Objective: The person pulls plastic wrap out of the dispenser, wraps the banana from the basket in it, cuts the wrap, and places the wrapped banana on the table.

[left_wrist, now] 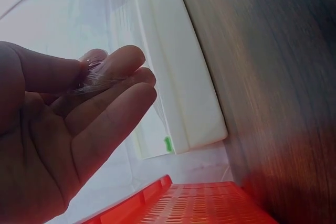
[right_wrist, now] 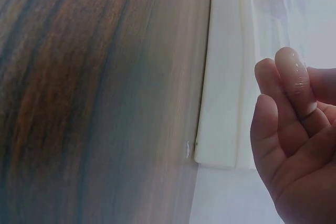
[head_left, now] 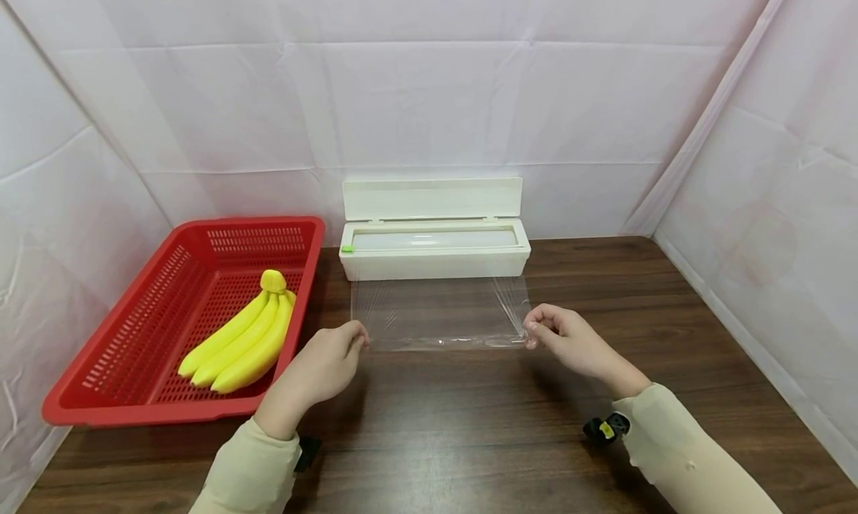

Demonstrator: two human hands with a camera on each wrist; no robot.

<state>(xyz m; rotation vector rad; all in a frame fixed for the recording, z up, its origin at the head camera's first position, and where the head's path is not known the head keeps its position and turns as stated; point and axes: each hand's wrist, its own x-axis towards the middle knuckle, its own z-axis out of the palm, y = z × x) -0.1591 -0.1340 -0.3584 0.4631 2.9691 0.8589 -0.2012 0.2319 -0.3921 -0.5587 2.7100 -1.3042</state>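
Note:
A clear sheet of plastic wrap [head_left: 439,313] stretches from the white wrap dispenser [head_left: 436,264] toward the person. My left hand [head_left: 328,361] pinches the sheet's near left corner between thumb and fingers; in the left wrist view the film [left_wrist: 97,74] bunches at the fingertips. At the near right corner, my right hand [head_left: 570,340] pinches the film between thumb and forefinger. The dispenser's lid [head_left: 432,199] stands raised at the back, and the roll [head_left: 436,239] shows inside. A small green piece [head_left: 347,249] sits at the dispenser's left end.
To the left, a red plastic basket [head_left: 311,275] holds a bunch of yellow bananas [head_left: 244,343]. Everything stands on a dark wooden table [head_left: 456,439]. White cloth walls [head_left: 429,104] enclose the back and both sides, with the dispenser close to the back one.

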